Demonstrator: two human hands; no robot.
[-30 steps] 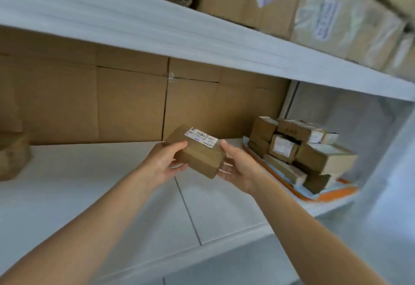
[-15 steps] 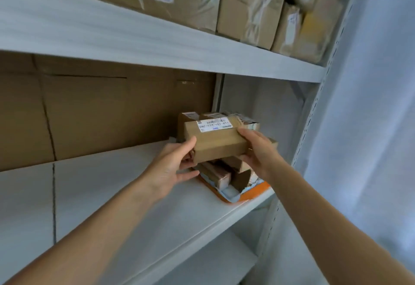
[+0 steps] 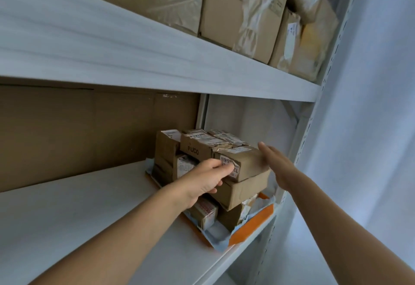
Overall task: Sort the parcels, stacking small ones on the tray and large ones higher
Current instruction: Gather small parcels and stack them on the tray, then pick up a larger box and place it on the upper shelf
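Observation:
A small brown parcel with a white label lies on top of a pile of small parcels. The pile fills an orange tray at the right end of the white shelf. My left hand has its fingers curled against the parcel's near, labelled end. My right hand lies flat with fingers stretched out along the parcel's right side. Large taped cardboard parcels stand on the upper shelf.
Brown cardboard sheets line the back of the shelf bay. A perforated metal upright closes the rack on the right, close to the tray. A pale wall lies beyond it.
The parcel I carried in both hands has gone from in front of the pile to lying on top of it. My right hand has opened flat.

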